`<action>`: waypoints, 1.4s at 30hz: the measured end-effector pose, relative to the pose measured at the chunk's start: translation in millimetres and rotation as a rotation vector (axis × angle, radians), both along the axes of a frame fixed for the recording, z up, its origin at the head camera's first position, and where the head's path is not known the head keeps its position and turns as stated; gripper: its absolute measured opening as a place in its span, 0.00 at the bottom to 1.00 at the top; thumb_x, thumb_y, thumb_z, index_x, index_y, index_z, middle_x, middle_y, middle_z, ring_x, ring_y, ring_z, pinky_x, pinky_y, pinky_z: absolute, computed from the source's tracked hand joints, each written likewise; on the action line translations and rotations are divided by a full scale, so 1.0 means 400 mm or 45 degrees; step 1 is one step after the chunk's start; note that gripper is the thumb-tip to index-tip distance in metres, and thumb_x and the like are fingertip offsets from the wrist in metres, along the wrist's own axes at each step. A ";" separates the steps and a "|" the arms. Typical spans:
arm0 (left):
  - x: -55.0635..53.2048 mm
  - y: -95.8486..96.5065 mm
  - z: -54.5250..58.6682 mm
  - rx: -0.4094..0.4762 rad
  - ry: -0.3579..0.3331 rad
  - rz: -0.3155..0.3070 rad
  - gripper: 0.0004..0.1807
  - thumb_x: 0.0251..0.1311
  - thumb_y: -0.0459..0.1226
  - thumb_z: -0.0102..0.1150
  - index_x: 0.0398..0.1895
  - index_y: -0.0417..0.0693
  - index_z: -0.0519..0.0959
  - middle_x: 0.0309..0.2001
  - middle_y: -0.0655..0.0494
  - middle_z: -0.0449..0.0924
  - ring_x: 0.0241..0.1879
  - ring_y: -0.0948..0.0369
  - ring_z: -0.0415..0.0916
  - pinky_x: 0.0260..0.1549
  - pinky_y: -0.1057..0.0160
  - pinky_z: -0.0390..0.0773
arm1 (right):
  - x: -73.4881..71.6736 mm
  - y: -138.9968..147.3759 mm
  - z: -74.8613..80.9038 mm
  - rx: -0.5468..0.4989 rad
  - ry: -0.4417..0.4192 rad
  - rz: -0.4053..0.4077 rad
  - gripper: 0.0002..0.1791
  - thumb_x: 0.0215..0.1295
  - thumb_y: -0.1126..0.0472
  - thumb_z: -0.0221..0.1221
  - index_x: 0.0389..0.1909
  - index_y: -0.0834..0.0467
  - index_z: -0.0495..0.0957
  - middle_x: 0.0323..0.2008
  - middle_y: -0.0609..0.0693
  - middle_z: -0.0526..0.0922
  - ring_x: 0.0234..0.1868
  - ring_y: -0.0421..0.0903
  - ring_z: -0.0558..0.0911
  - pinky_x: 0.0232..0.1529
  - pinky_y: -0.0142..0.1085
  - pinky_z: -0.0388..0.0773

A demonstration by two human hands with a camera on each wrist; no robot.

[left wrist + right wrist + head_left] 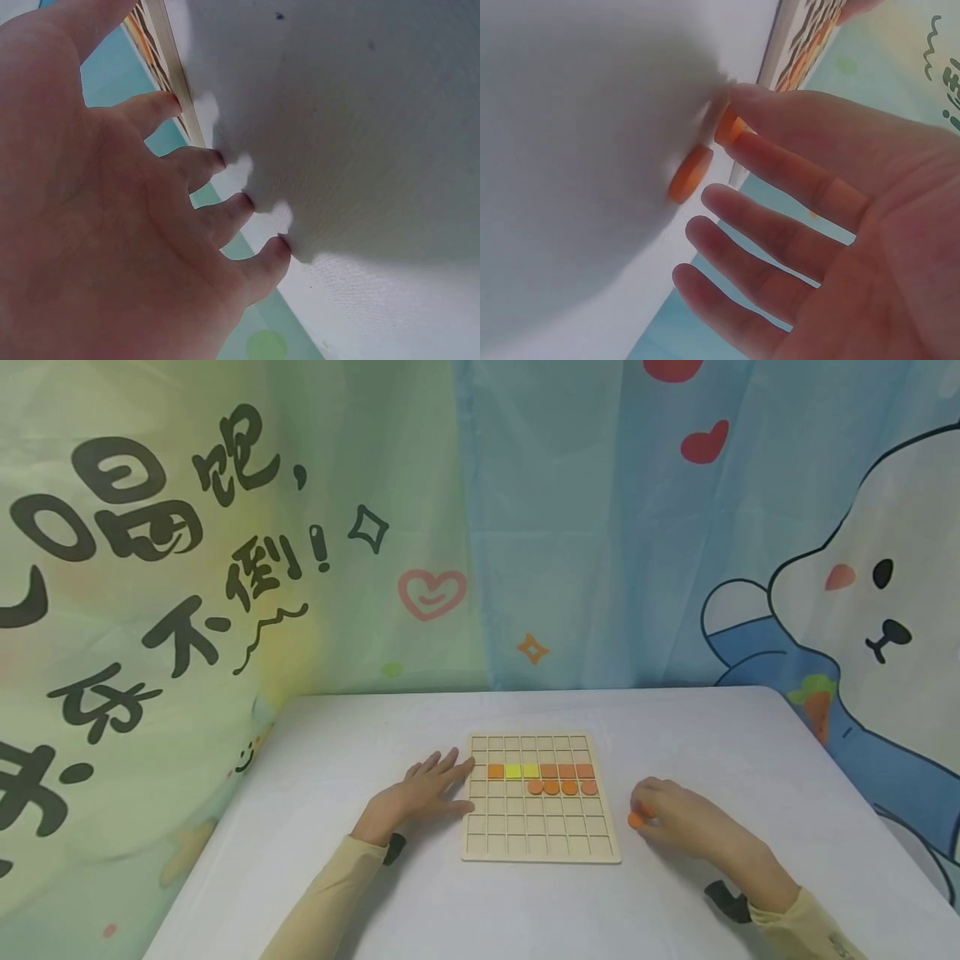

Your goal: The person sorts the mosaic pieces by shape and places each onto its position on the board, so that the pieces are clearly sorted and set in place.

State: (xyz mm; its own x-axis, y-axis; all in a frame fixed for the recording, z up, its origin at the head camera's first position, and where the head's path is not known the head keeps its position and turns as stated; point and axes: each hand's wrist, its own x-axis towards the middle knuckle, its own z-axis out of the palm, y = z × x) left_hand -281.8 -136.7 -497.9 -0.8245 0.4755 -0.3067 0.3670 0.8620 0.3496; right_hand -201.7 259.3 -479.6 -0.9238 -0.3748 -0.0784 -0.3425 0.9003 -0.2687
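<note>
A pale wooden grid board [540,843] lies on the table. Across one row runs a line of square tiles, orange, yellow [513,771] and darker orange [567,771]; below its right part sit several orange round pieces [552,787]. My left hand [420,791] is spread at the board's left edge, thumb and fingertips right at the rim. To the right of the board, my right hand [678,818] pinches an orange round piece [729,126] between thumb and index finger, the other fingers loosely extended. A second orange round piece [691,174] lies beside those fingertips on the table.
The board stands on a table with a white cover [375,718]. Behind it hangs a printed curtain [555,527] with dark lettering, hearts and a white cartoon animal. Dark straps [727,902] sit at both wrists.
</note>
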 end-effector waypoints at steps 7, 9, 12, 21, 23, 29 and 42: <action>0.001 0.000 -0.001 -0.001 -0.006 0.008 0.45 0.65 0.64 0.53 0.81 0.64 0.52 0.82 0.51 0.43 0.81 0.44 0.38 0.77 0.38 0.44 | 0.002 0.002 0.008 -0.048 0.011 0.003 0.06 0.63 0.59 0.66 0.32 0.52 0.78 0.28 0.41 0.72 0.30 0.39 0.68 0.29 0.32 0.68; 0.002 0.000 -0.001 -0.002 -0.002 0.008 0.45 0.65 0.64 0.54 0.81 0.64 0.52 0.82 0.50 0.43 0.81 0.43 0.39 0.77 0.38 0.45 | 0.000 0.003 0.009 -0.049 0.006 -0.002 0.05 0.64 0.59 0.65 0.33 0.52 0.78 0.28 0.42 0.72 0.30 0.39 0.68 0.29 0.32 0.68; 0.002 0.000 0.001 -0.004 0.003 0.009 0.45 0.65 0.64 0.53 0.81 0.63 0.52 0.82 0.50 0.43 0.81 0.43 0.39 0.77 0.38 0.45 | -0.003 0.003 0.011 -0.056 0.004 -0.010 0.04 0.64 0.59 0.65 0.35 0.53 0.79 0.28 0.42 0.73 0.30 0.39 0.69 0.29 0.32 0.68; 0.003 0.001 0.002 -0.004 0.007 -0.004 0.44 0.66 0.63 0.54 0.81 0.62 0.52 0.82 0.49 0.43 0.81 0.43 0.39 0.77 0.37 0.45 | -0.012 -0.003 0.017 -0.059 0.095 0.035 0.03 0.64 0.60 0.65 0.35 0.54 0.81 0.28 0.42 0.75 0.28 0.37 0.69 0.28 0.31 0.70; 0.002 0.000 0.002 -0.003 0.007 -0.005 0.44 0.66 0.63 0.54 0.81 0.62 0.52 0.82 0.49 0.43 0.81 0.43 0.39 0.77 0.37 0.45 | -0.013 -0.005 0.020 -0.062 0.114 0.049 0.03 0.63 0.60 0.66 0.35 0.54 0.81 0.29 0.42 0.76 0.29 0.37 0.69 0.28 0.31 0.70; -0.001 -0.001 -0.001 -0.006 0.011 -0.004 0.44 0.66 0.63 0.54 0.81 0.62 0.52 0.82 0.49 0.43 0.81 0.43 0.39 0.77 0.37 0.45 | -0.017 -0.016 0.030 -0.061 0.125 0.073 0.03 0.64 0.60 0.66 0.36 0.53 0.81 0.32 0.42 0.78 0.29 0.37 0.70 0.30 0.32 0.74; -0.001 -0.002 -0.004 -0.014 0.018 -0.005 0.44 0.66 0.64 0.53 0.81 0.63 0.52 0.82 0.49 0.43 0.81 0.43 0.40 0.77 0.38 0.46 | -0.034 -0.046 0.039 -0.016 0.108 0.068 0.04 0.64 0.61 0.66 0.38 0.55 0.82 0.39 0.46 0.82 0.34 0.40 0.73 0.37 0.37 0.78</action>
